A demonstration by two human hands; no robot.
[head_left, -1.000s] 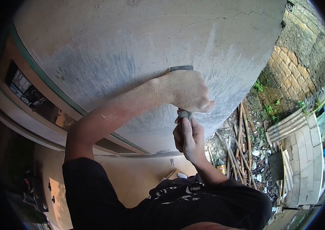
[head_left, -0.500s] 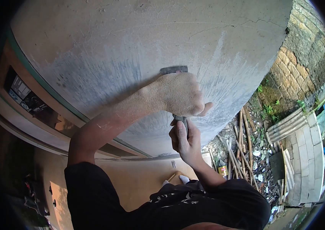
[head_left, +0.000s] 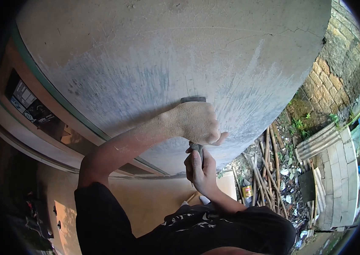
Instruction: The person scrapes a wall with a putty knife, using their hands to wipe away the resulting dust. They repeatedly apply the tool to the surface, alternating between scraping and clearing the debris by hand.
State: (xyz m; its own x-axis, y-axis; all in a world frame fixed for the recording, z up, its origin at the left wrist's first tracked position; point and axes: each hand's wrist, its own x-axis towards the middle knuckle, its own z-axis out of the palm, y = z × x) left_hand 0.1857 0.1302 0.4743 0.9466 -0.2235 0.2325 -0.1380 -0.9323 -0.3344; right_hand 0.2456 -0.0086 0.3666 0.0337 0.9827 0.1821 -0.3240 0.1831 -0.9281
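A wide-bladed scraper (head_left: 193,99) lies against the wall (head_left: 231,76), its dark blade edge turned up the surface. My left hand (head_left: 194,122), coated in pale dust, is closed over the scraper just behind the blade and hides most of its head. Lower down, my right hand (head_left: 200,170) wraps round the dark handle (head_left: 197,148), thumb pressed along it. Around the blade the wall shows scraped, grey-blue streaked patches, with smoother beige coating above and a thin crack at upper right.
On the left is a window frame (head_left: 82,114) with green edging. Bamboo poles (head_left: 269,161), a yellow tin (head_left: 247,191) and rubble lie to the lower right, beside corrugated sheets (head_left: 316,142) and a stone wall (head_left: 328,80). A tiled floor (head_left: 146,204) is below.
Both hands have drawn the scraper down the wall toward my body, still gripping it. The view has shifted slightly, so the wall appears a little farther right and lower.
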